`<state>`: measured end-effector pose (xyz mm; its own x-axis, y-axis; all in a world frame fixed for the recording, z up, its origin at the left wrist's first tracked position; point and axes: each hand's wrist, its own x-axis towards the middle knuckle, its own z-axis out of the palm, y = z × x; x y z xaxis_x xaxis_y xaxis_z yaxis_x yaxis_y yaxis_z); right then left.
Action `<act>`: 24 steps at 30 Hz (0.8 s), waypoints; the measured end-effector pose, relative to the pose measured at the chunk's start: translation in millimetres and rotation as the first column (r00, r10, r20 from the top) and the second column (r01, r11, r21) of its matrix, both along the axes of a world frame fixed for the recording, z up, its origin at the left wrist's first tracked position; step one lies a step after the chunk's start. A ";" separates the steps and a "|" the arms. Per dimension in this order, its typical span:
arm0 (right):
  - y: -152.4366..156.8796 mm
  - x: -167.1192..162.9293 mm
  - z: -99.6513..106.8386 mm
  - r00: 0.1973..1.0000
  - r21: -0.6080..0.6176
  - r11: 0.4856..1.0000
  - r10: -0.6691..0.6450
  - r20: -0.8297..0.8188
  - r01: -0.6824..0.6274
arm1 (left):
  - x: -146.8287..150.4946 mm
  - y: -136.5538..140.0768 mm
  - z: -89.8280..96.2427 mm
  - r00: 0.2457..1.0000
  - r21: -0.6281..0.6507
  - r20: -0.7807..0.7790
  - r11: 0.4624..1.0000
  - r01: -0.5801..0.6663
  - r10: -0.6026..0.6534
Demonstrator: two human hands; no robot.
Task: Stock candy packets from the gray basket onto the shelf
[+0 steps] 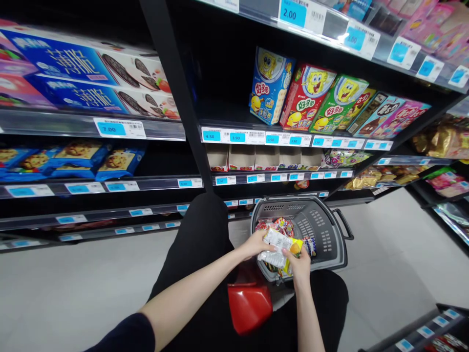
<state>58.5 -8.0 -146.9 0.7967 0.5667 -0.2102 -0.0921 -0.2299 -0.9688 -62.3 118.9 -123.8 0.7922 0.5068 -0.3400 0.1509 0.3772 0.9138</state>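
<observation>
Over a grey plastic shopping basket, both hands hold a shiny silver-white and yellow snack packet. My left hand is closed on its silver-white side, thumb on top. My right hand grips the yellow side, thumb pressed near the middle. Whether this is one packet or two held together, I cannot tell. Beneath the hands lie several colourful wrapped snacks in the basket, partly hidden by the packet. A dark blue and white package shows beside my right hand.
In front stand shelves with price tags, cartoon snack boxes, open display cartons and blue biscuit boxes. The basket's black handle sticks out rightward. Something red and glossy sits between my legs.
</observation>
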 end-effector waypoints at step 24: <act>-16.0 7.3 16.0 0.964 0.287 0.952 -0.027 -0.263 0.105 | -12.4 8.0 24.6 0.914 -0.670 0.283 0.622 0.405 -0.291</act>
<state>65.8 -23.9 -130.8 0.7767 0.5820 -0.2408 -0.3481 0.0781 -0.9342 -74.7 127.0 -99.2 0.9230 -0.1619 -0.3491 0.3078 0.8551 0.4172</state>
